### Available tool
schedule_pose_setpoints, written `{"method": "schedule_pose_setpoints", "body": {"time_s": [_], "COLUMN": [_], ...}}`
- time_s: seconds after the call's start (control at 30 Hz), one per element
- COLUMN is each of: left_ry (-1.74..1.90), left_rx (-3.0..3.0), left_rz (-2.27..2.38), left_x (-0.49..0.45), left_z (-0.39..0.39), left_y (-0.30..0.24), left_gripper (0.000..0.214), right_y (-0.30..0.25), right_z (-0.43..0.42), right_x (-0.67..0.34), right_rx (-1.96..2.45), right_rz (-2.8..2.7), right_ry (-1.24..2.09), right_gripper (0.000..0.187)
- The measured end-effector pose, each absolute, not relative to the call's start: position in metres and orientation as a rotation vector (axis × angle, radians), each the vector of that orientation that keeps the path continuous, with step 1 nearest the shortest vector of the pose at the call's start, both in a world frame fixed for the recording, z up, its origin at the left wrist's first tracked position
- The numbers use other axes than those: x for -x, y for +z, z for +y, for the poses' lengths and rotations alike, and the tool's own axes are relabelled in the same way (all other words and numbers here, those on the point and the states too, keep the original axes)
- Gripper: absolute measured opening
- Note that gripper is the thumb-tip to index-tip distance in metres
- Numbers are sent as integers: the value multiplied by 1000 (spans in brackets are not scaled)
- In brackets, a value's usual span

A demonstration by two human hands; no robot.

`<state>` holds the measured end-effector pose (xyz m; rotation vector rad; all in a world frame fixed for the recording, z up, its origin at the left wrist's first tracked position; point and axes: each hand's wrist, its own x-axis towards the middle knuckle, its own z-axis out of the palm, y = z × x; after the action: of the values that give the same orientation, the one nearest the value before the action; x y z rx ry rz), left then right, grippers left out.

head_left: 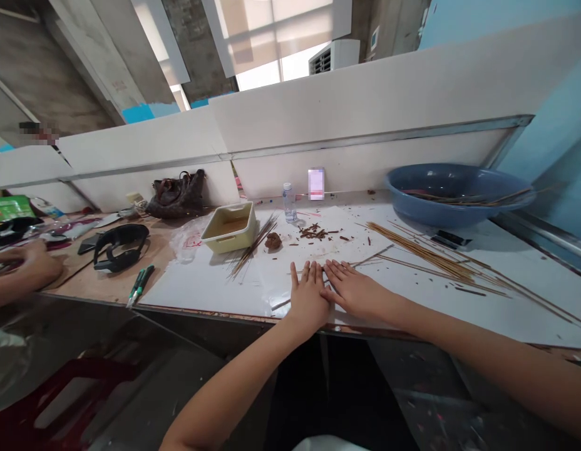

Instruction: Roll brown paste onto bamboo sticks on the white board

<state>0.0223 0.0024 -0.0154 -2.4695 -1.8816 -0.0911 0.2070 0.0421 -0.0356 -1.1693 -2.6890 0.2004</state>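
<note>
My left hand (308,295) lies flat on the white sheet (215,282) near the table's front edge, fingers stretched out and together. Beside it, touching at the thumb side, my right hand (354,288) also lies flat with fingers extended. A thin stick (365,258) runs under both hands and sticks out to the right. A brown lump (273,240) and brown crumbs (313,232) lie just beyond my fingers. A long spread of thin sticks (431,257) stretches to the right of my right hand.
A yellow tray (230,227) with a stick bundle (253,245) beside it sits left of centre. A blue basin (454,191) stands back right, a small bottle (289,202) at the back. A headset (119,245), pens (140,285), a dark bag (176,194) and another person's hand (30,266) are to the left.
</note>
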Motion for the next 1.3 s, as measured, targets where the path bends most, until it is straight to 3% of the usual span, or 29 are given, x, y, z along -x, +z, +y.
{"method": "schedule_pose_setpoints", "body": {"time_s": [0.27, 0.73, 1.03, 1.3], "left_ry": [-31, -176, -114, -123], "left_rx": [2440, 2500, 2530, 2510], "left_rz": [-1998, -1748, -1816, -1793], "left_x": [-31, -12, -22, -28], "left_z": [60, -22, -4, -14], "left_y": [2, -10, 2, -14], "left_gripper": [76, 67, 71, 68], "right_y": [-9, -35, -18, -23], "right_z": [97, 27, 37, 7], "right_x": [-190, -212, -199, -206], "right_rx": [1203, 1085, 1143, 1161], "right_rz": [-2826, -2690, -2686, -2695], "right_ry": [157, 26, 161, 133], "right_gripper": [67, 82, 77, 90]}}
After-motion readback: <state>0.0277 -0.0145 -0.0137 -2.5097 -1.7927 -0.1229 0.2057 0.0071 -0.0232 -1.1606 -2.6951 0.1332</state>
